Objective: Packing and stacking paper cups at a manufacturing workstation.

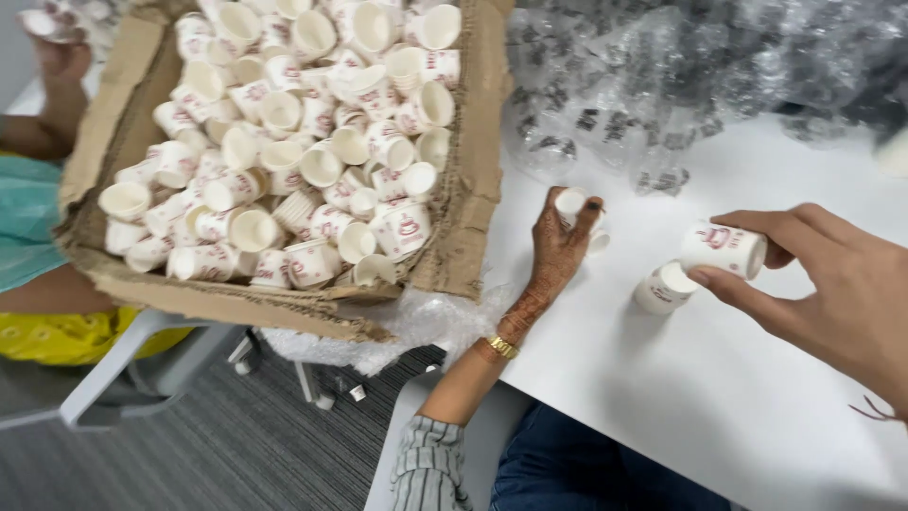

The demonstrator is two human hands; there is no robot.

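Note:
My left hand (558, 248), with a gold bracelet at the wrist, rests on the white table (719, 397) and holds a small white paper cup (573, 202) at its fingertips. My right hand (832, 289) grips another white paper cup with a red print (724, 248), held on its side just above the table. A third cup (660, 289) lies on the table right below it, touching or nearly touching my right thumb. A torn cardboard box (473, 180) at the left is heaped with several of the same cups (284, 142).
Crumpled clear plastic wrap (662, 76) lies across the back of the table. Bubble wrap (416, 326) hangs under the box. Another person in teal and yellow (28, 227) sits at the far left, a hand (59, 57) raised by the box's corner. Grey carpet lies below.

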